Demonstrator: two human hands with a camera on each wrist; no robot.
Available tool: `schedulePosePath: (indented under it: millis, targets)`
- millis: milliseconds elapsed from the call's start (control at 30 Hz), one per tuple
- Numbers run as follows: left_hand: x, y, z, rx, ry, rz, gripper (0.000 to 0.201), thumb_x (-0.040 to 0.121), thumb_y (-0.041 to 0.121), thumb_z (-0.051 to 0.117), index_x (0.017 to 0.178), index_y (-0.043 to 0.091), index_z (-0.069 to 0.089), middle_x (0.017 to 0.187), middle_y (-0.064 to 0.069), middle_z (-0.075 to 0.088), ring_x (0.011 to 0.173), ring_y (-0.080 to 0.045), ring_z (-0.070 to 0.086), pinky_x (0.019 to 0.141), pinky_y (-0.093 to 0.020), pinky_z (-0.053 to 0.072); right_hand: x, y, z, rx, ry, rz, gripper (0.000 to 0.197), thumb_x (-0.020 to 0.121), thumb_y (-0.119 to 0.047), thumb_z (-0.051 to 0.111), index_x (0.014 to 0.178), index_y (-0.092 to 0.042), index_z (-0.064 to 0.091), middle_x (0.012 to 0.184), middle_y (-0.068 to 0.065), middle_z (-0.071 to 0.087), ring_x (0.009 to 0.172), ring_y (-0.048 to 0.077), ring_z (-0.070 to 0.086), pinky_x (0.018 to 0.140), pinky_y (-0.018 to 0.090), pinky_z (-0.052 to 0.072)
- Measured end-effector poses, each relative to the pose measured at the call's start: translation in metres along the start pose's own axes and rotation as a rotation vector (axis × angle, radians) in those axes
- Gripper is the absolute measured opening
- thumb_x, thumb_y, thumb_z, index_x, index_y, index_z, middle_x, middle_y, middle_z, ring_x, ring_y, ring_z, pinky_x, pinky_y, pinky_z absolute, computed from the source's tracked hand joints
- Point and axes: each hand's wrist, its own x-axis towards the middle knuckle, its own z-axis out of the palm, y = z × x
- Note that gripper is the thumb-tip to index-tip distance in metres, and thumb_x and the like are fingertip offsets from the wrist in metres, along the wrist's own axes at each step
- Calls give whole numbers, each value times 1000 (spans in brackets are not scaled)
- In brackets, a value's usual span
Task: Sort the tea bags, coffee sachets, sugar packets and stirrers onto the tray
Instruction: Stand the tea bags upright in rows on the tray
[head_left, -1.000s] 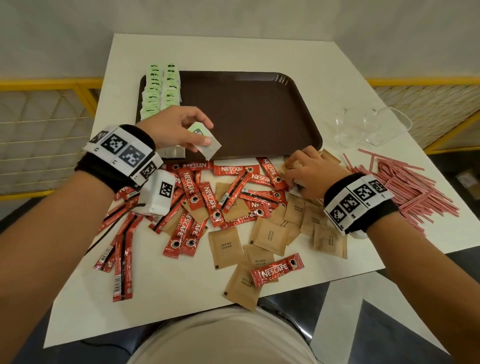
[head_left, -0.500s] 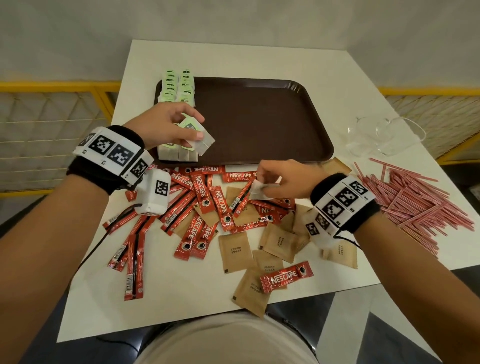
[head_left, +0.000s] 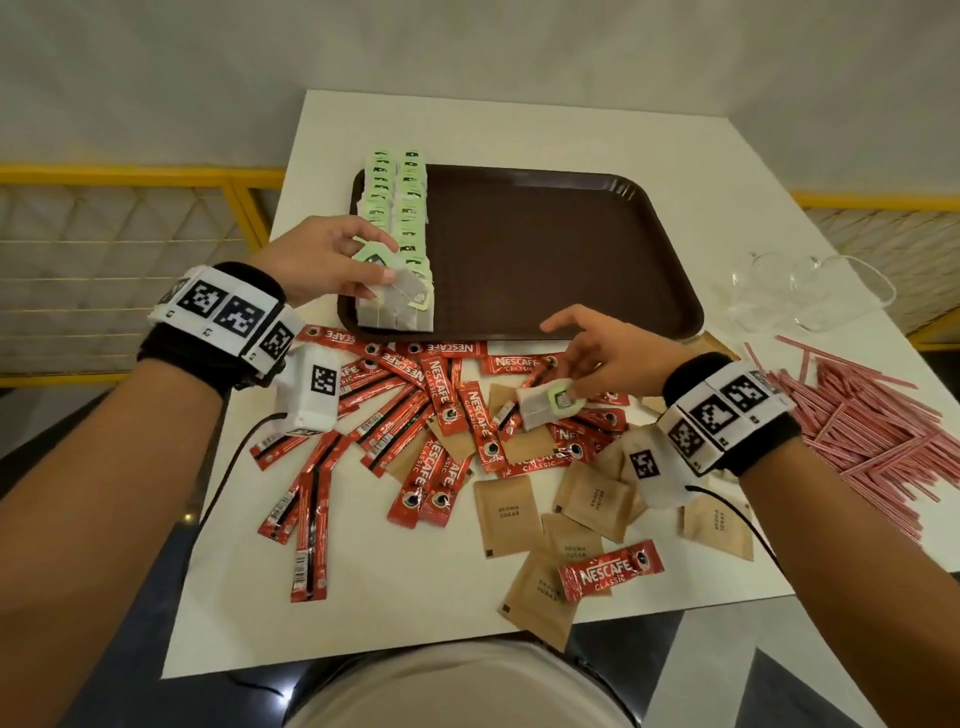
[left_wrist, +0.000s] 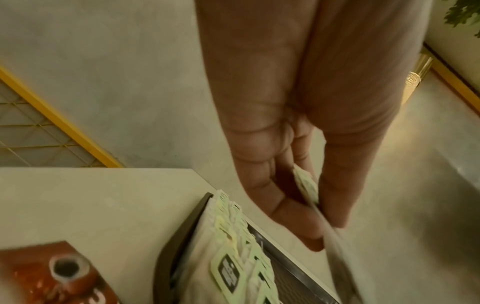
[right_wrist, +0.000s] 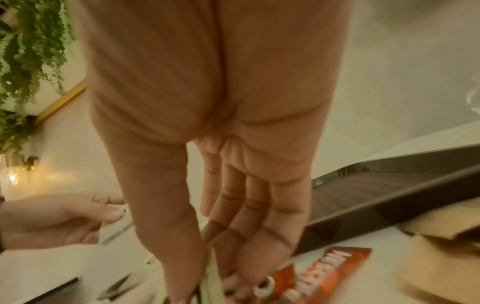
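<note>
Now a tea bag (head_left: 545, 409) in each grip.

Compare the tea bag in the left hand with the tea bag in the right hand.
The left hand holds its tea bag over the tray's near left corner, by the rows of tea bags; the right hand holds its tea bag above the coffee sachets, off the tray. Both are whitish bags with pale green tags, pinched between fingers and thumb.

Tray (head_left: 545, 249) right side free; tea bags (head_left: 400, 218) block left edge.
</note>
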Motion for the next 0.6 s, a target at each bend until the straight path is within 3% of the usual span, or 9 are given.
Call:
schedulePosePath:
  millis: [133,200,333,400,500,567,600]
  targets:
    - [8,-6,-16,97,14,-37,26,88,-3,56,105,15,61,131,-6,53,103,-13,54,64,-14,55,1,-31,-7,-25,19,-94,31,86,-6,61,111,-25,55,97,-2,61,89,14,60,82,28,50]
    - [15,-13,-18,223,-38,-54,32,89,-4,54,111,18,62,137,-5,46,109,-11,48,69,-16,54,14,-57,-6,-32,80,-171,20,89,-6,56,102,-20,61,97,-3,60,91,13,58,78,23,49]
    - [26,-22,-17,335,-77,-86,41,88,0,57,122,23,58,122,-8,46,107,-15,48,86,-30,51,64,-100,-5,-105,184,-233,25,91,-4,47,86,-23,62,102,-2,59,89,11,57,74,22,49]
    - [32,-25,-19,321,-66,-83,41,87,3,61,124,20,55,114,-7,48,100,-18,54,81,-26,53,87,-110,-4,-180,191,-240,29,90,-2,43,85,-26,60,102,-3,56,79,8,54,67,18,46]
    - [38,-27,-20,306,-58,-58,40,84,2,65,121,8,53,93,-3,52,76,-11,55,59,-8,51,114,-118,3,-176,166,-253,25,88,-1,47,102,-16,61,85,-7,53,67,2,49,57,14,40]
    - [41,-28,-19,360,-47,-34,36,82,1,67,116,6,55,91,-2,54,72,-8,53,53,-6,47,126,-121,11,-170,162,-235,26,87,-2,52,109,-12,59,84,-6,53,70,7,51,57,15,42]
    - [42,-28,-17,391,-42,-19,35,81,3,68,113,7,57,95,-5,56,74,-10,54,57,-9,47,132,-121,14,-173,155,-222,27,86,-3,53,111,-12,58,88,-3,55,76,10,53,61,17,45]
